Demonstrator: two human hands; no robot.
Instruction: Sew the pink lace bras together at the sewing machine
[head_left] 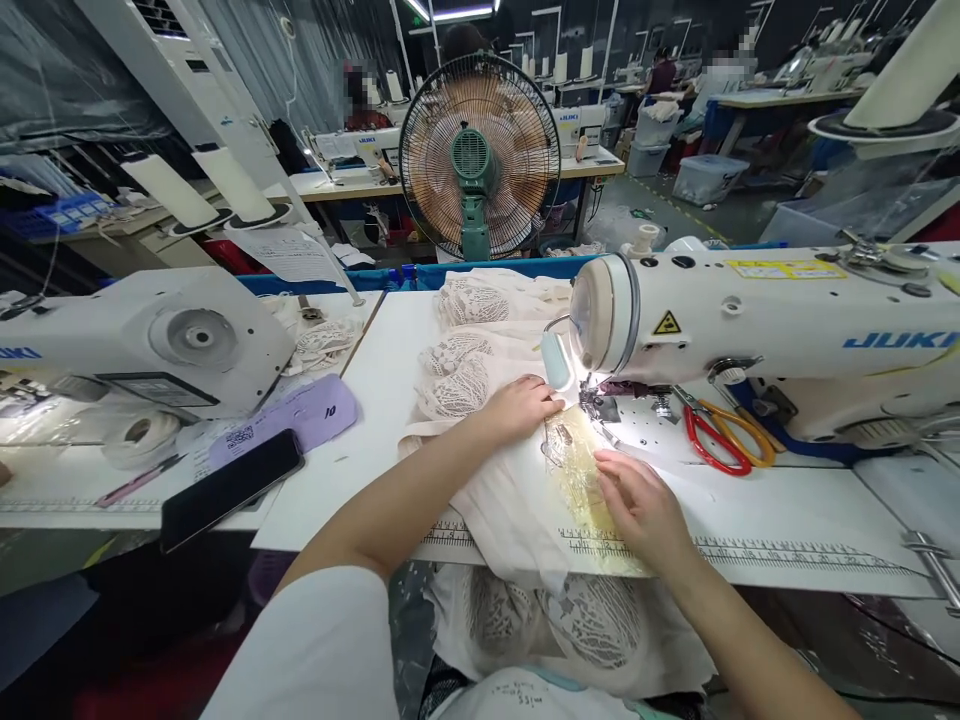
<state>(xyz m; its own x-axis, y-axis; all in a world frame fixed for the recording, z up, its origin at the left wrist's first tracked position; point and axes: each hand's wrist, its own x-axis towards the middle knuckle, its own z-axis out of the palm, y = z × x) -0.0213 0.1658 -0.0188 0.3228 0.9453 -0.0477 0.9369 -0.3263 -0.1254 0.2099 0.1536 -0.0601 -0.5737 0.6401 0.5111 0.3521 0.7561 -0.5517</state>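
A beige lace bra piece (517, 510) lies across the sewing table and runs up to the lit presser foot (592, 400). On its fabric, just left of the foot, my left hand (521, 408) rests palm down with the fingers laid forward. My right hand (641, 505) is at the right edge of a yellowish taped patch (585, 475), fingers slightly bent and thumb apart; no held thing shows. A narrow pale strip (660, 455) runs rightward from the foot. More lace bra cups (457, 385) are heaped behind my left hand.
The JUKI machine head (750, 310) stands on the right, with red-handled scissors (716, 440) and orange-handled scissors (750, 435) below it. A phone (232, 490) and purple card (322, 415) lie left, by a second machine (187, 340). Lace pieces (562, 625) hang over my lap. A fan (480, 155) stands ahead.
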